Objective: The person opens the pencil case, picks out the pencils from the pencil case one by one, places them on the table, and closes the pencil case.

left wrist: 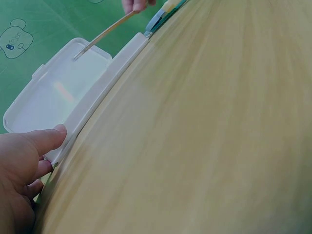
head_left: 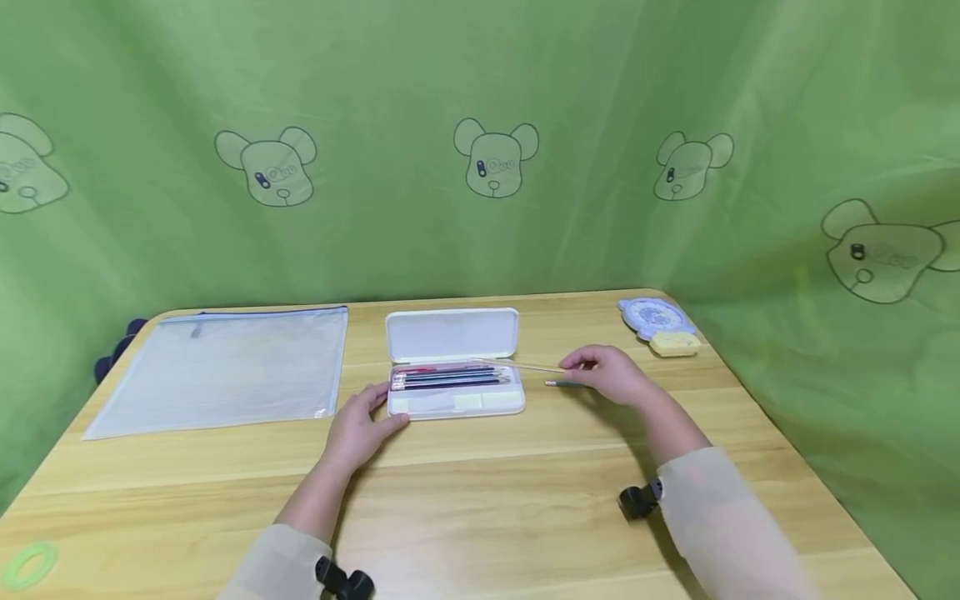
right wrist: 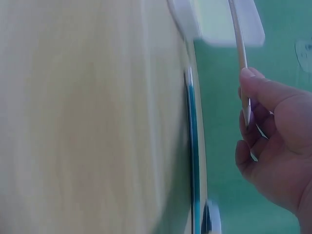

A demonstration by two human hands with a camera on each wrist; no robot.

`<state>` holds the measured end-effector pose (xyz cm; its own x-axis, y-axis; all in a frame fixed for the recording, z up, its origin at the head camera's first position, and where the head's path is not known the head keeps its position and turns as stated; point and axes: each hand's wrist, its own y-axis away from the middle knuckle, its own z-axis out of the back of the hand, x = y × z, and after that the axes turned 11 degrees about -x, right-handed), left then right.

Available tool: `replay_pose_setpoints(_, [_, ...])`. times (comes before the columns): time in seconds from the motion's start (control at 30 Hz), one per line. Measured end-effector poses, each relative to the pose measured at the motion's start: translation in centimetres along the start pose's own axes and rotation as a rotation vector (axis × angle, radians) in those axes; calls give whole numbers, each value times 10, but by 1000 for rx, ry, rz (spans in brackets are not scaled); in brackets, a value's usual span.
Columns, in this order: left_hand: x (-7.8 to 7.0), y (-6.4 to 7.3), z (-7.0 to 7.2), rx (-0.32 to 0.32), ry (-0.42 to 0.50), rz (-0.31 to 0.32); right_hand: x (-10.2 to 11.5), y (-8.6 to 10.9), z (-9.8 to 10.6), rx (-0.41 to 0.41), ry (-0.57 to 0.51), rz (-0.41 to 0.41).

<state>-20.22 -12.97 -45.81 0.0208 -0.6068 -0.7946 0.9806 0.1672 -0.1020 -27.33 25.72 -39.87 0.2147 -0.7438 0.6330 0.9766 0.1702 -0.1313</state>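
Note:
A white pencil case (head_left: 457, 414) lies with its lid raised on the table, several dark pencils (head_left: 450, 377) and a red one side by side inside. At its left end my left hand (head_left: 358, 429) grips the near corner, thumb along the front wall (left wrist: 51, 139). My right hand (head_left: 611, 375) pinches a light wooden pencil (head_left: 536, 367) near its pointed end (right wrist: 247, 114); the other end reaches over the case. Beneath that hand, a dark teal pencil (right wrist: 194, 146) lies on the table, right of the case.
A clear zip pouch (head_left: 232, 375) lies flat at the left. Back right are a blue-purple round-patterned item (head_left: 654, 318) and a small yellow block (head_left: 675, 343). A pale green ring (head_left: 28, 565) sits near left; a green curtain (head_left: 390, 242) borders the table.

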Motion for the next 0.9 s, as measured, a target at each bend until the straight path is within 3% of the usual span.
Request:
replay_pose_setpoints(0.4, [-1, 0, 4, 0, -9, 14, -57, 32, 42, -47, 95, -55])
replay_pose_setpoints(0.63, [-2, -2, 3, 7, -17, -6, -81, 43, 54, -18, 146, -107])
replay_pose_setpoints(0.9, [-1, 0, 1, 12, -14, 12, -91, 47, 54, 8, 166, -107])
